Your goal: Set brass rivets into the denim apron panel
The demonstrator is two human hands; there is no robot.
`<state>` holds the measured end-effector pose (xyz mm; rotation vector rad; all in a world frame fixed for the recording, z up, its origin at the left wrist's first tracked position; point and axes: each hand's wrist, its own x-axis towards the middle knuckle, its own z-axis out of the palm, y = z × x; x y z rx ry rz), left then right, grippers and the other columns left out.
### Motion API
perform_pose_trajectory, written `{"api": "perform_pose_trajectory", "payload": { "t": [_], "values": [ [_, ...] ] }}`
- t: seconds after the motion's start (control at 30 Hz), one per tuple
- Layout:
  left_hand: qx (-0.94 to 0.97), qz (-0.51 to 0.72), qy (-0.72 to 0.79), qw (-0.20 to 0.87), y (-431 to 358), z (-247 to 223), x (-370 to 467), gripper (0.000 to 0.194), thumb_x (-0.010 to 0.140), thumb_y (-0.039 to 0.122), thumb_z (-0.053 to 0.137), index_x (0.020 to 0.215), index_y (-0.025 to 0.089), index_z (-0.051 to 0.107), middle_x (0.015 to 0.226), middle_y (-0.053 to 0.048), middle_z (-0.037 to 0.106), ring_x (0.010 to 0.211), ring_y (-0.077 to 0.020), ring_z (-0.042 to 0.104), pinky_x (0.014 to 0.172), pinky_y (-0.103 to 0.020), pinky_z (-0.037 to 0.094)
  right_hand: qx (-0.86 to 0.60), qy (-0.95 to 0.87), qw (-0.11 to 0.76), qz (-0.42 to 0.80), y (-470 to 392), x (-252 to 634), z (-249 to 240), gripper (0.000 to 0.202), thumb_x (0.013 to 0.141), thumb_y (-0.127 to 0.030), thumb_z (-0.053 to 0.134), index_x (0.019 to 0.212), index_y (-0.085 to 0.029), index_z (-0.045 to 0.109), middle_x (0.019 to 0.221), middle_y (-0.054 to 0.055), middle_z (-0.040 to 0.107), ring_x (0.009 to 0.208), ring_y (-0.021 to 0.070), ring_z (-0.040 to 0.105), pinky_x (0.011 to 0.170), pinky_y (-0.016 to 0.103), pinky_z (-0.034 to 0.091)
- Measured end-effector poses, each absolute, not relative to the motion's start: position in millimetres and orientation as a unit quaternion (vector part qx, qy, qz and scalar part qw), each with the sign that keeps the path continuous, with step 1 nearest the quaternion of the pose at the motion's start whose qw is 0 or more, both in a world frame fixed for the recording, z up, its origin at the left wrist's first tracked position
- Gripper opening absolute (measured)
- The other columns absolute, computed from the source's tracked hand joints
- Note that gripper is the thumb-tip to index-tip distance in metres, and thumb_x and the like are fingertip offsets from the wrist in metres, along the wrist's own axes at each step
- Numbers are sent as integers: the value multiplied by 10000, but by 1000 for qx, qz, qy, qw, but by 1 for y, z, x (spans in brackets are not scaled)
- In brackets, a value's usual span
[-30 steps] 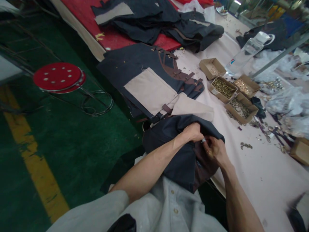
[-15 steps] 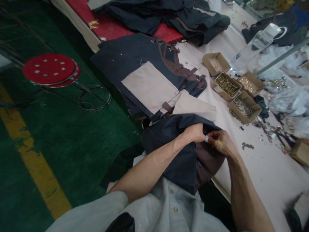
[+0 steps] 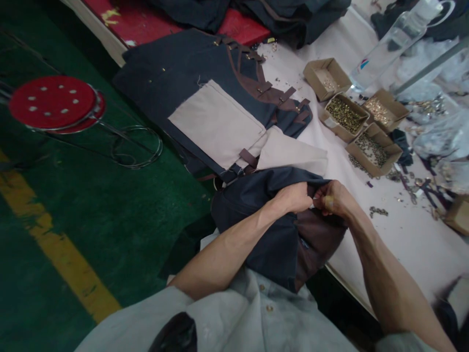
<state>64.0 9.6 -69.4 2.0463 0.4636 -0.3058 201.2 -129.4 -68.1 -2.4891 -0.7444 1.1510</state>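
Both hands meet over a dark cloth point(image 3: 256, 205) that lies bunched at the near edge of the bench point(image 3: 403, 244) and hangs down onto the person's lap. The left hand point(image 3: 295, 197) is curled, its fingers closed on a fold of the cloth. The right hand point(image 3: 334, 199) is just beside it, fingertips pinched tight on a tiny pale bit where the two hands touch; what the bit is cannot be told. Farther along the bench lies a dark and tan apron point(image 3: 216, 122). Near the far edge stand small boxes point(image 3: 373, 151) full of little metal pieces.
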Motion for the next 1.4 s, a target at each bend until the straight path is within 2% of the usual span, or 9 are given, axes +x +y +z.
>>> {"api": "perform_pose_trajectory", "payload": {
  "t": [0.23,0.4,0.53,0.7,0.8,0.93,1.13,1.23,1.4],
  "values": [
    [862,-118,189,455,1,-57,55,251,784,312,598,968,163,681,860,-106,727,777,-234,688,618,-268,466,-862,-281,184,380,-132,187,-58,120,613,-242,714,675,-143,688,429,12,584,367,157,559,350,195,355],
    [922,-68,106,365,-12,-34,15,187,790,209,568,949,148,646,879,-129,700,848,-262,687,716,-306,514,-826,-329,306,339,-170,158,-40,319,648,-358,773,866,-136,699,603,7,642,512,153,590,456,227,417],
    [954,78,46,286,-24,-1,-25,258,826,141,500,1059,162,610,1063,-119,640,971,-241,638,851,-333,522,-856,-241,435,140,-226,134,-46,396,695,-482,786,873,-152,658,636,3,603,536,144,532,504,260,428],
    [966,201,33,159,-35,31,-6,523,794,178,609,1301,119,496,1360,-197,499,1269,-322,455,1029,-418,430,-890,-224,394,-55,-261,121,-68,759,649,-573,802,1235,-146,578,1042,127,678,798,232,628,638,336,511],
    [983,157,-25,90,-39,22,35,636,679,164,739,1271,72,525,1276,-226,567,1254,-362,470,1088,-475,356,-894,-249,372,-8,-255,116,-80,754,696,-537,745,1302,-137,545,1061,128,686,826,241,639,712,372,531],
    [994,22,-50,90,-39,7,70,322,785,127,639,1106,108,654,1024,-180,687,1047,-322,634,989,-461,441,-868,-239,435,2,-243,106,-88,558,796,-467,626,1244,-137,578,936,85,706,682,190,617,705,351,533],
    [989,38,5,145,-29,74,47,383,714,179,683,1094,134,685,1047,-195,682,1025,-354,657,906,-434,505,-864,-210,456,-39,-255,89,-72,778,655,-493,762,1318,-144,554,1181,155,663,936,278,642,762,391,538],
    [982,94,23,161,-23,139,24,382,725,196,678,1100,123,670,1056,-188,670,1077,-356,631,961,-441,485,-840,-207,497,63,-263,73,-47,655,675,-468,760,1236,-165,611,1037,96,705,836,255,641,696,351,530],
    [962,222,90,133,-15,240,-12,260,768,204,634,1021,142,649,979,-103,645,1073,-314,627,934,-443,485,-845,-247,464,95,-264,53,-4,293,745,-461,686,675,-200,572,582,3,549,559,169,476,469,270,356]
  ]
}}
